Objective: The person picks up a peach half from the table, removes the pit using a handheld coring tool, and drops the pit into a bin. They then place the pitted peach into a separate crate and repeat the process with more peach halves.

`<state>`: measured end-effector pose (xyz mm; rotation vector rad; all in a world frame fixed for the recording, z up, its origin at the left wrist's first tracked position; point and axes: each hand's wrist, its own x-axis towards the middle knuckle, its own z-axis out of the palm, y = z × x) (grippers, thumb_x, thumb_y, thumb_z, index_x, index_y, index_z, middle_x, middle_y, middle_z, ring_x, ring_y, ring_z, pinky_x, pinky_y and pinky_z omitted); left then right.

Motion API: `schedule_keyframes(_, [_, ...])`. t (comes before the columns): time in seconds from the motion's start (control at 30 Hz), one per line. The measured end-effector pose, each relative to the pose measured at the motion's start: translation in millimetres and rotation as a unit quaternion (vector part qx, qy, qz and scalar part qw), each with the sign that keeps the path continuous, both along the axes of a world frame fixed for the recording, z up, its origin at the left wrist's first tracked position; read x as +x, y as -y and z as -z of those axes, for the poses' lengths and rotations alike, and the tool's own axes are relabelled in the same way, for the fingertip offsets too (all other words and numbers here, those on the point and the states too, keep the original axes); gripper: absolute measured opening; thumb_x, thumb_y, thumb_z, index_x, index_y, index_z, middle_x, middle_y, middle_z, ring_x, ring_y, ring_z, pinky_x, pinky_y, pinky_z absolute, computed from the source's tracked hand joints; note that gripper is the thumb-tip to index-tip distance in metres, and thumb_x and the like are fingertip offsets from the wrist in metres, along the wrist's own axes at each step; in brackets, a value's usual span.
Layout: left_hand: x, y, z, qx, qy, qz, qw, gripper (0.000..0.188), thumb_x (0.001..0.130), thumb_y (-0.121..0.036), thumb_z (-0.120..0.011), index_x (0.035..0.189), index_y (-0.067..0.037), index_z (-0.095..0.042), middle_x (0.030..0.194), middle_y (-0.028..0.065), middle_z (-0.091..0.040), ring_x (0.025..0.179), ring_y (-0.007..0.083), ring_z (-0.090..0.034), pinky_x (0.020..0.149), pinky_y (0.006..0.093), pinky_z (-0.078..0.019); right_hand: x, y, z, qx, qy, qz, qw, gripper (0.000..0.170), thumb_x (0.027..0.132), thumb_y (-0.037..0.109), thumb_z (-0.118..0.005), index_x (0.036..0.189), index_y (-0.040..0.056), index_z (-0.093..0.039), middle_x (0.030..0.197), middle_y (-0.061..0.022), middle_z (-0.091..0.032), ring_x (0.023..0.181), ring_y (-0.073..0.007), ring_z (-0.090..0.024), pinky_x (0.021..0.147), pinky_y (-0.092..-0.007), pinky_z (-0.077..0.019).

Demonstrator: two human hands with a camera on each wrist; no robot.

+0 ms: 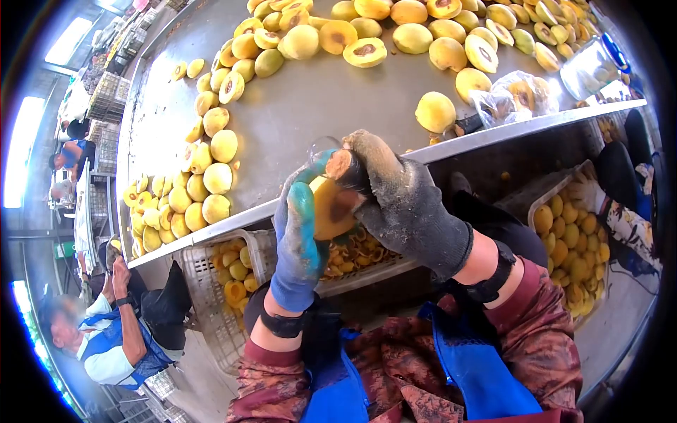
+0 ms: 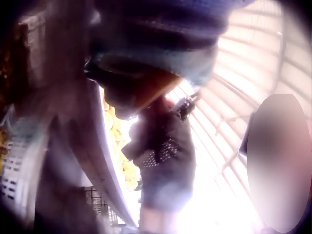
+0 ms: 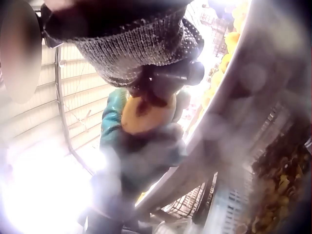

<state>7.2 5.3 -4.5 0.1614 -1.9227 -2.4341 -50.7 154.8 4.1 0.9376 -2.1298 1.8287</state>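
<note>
Head view has the left hand, in a blue knit glove with teal coating (image 1: 300, 218), curled round a smooth yellow oval cut fruit (image 1: 330, 215), a brown hollow in its face. Right hand, in a grainy dark-grey knit glove (image 1: 412, 204), grips a black cylindrical tool with a rough brown round end (image 1: 340, 164), right up against the fruit. Both are just off the metal rim, above curled yellow scraps (image 1: 356, 257). Beside them, a pale perforated plastic crate (image 1: 208, 282); beyond, a dull grey metal table (image 1: 303, 113), bearing glossy yellow halves (image 1: 365, 52) and a crinkled clear bag (image 1: 515, 99).
</note>
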Motion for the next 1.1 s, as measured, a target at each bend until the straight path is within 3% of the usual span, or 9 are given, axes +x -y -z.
schedule_keyframes(0.1, [3,4,5,-0.236,-0.052,-0.014,0.97,0.043,0.094,-0.03,-0.052,0.126,-0.002,-0.052,0.102,0.0087,-0.063,0.092,0.0197,-0.062,0.078,0.0327,-0.052,4,2,1,-0.015,0.014,-0.032,0.999,0.043,0.074,-0.012,-0.058,0.114,0.003,-0.05,0.101,-0.0206,-0.062,0.095,-0.0408,-0.063,0.077,-0.0394,-0.0541])
schedule_keyframes(0.23, [2,10,6,-0.583,-0.235,-0.04,0.776,0.045,0.07,0.017,-0.066,0.111,0.001,-0.059,0.093,0.006,-0.06,0.086,0.0203,-0.06,0.071,0.0321,-0.0506,8,7,3,-0.016,0.025,-0.034,0.999,0.04,0.077,-0.012,-0.057,0.113,0.0038,-0.05,0.101,-0.0202,-0.062,0.096,-0.0384,-0.064,0.077,-0.0387,-0.0542])
schedule_keyframes(0.3, [1,7,4,-0.471,-0.182,-0.044,0.862,0.046,0.075,0.013,-0.068,0.119,0.002,-0.057,0.099,0.0093,-0.063,0.093,0.0232,-0.062,0.078,0.0329,-0.0535,8,8,-1,0.008,0.034,-0.03,0.999,0.035,0.081,-0.007,-0.057,0.113,0.0051,-0.052,0.1,-0.0193,-0.063,0.094,-0.037,-0.065,0.075,-0.0386,-0.0543])
schedule_keyframes(0.37, [0,3,7,-0.121,-0.043,-0.091,0.988,0.039,0.083,0.004,-0.066,0.121,0.002,-0.056,0.102,0.0114,-0.064,0.097,0.025,-0.062,0.082,0.0335,-0.0544,9,10,0,0.029,0.032,-0.019,0.999,0.027,0.086,0.001,-0.057,0.113,0.0066,-0.054,0.097,-0.0179,-0.064,0.09,-0.036,-0.066,0.073,-0.0389,-0.0543])
schedule_keyframes(0.5, [-7,-5,-2,0.341,0.091,-0.083,0.932,0.035,0.099,-0.025,-0.051,0.12,0.003,-0.056,0.107,0.0149,-0.064,0.1,0.027,-0.062,0.09,0.0375,-0.0528,20,21,24,0.076,-0.016,0.017,0.997,0.018,0.093,0.018,-0.054,0.109,0.0088,-0.058,0.09,-0.0152,-0.067,0.082,-0.036,-0.066,0.068,-0.0406,-0.0534])
schedule_keyframes(0.6, [-13,11,12,0.163,-0.017,-0.069,0.984,0.05,0.103,-0.041,-0.038,0.122,0.002,-0.055,0.11,0.0169,-0.063,0.103,0.0286,-0.062,0.094,0.0415,-0.0504,22,22,26,0.063,-0.003,-0.039,0.997,0.024,0.089,0.015,-0.06,0.111,0.0053,-0.053,0.089,-0.0199,-0.065,0.08,-0.0405,-0.064,0.067,-0.0445,-0.0518])
schedule_keyframes(0.8, [-10,15,-4,0.216,-0.008,-0.104,0.971,0.062,0.101,-0.048,-0.037,0.127,0.006,-0.052,0.117,0.0199,-0.061,0.105,0.0305,-0.061,0.096,0.0436,-0.0487,26,14,31,0.038,0.114,-0.084,0.989,0.033,0.084,0.005,-0.063,0.112,0.0003,-0.047,0.09,-0.0252,-0.062,0.084,-0.0445,-0.061,0.066,-0.0462,-0.0504])
schedule_keyframes(0.9, [-9,12,-1,0.198,-0.004,-0.111,0.974,0.061,0.101,-0.048,-0.037,0.126,0.005,-0.053,0.115,0.0197,-0.063,0.105,0.0309,-0.061,0.097,0.0437,-0.048,27,13,31,0.095,0.148,-0.105,0.979,0.056,0.085,0.003,-0.065,0.135,-0.0009,-0.039,0.104,-0.0244,-0.063,0.095,-0.0416,-0.064,0.078,-0.0409,-0.0526])
schedule_keyframes(1.1, [-7,6,4,0.14,-0.063,-0.09,0.984,0.051,0.103,-0.042,-0.04,0.126,0.002,-0.052,0.112,0.0164,-0.061,0.101,0.0286,-0.061,0.094,0.0403,-0.0473,32,22,39,0.082,0.095,-0.053,0.991,0.033,0.084,0.001,-0.058,0.113,-0.0013,-0.045,0.086,-0.0272,-0.062,0.078,-0.0453,-0.062,0.062,-0.0465,-0.0498])
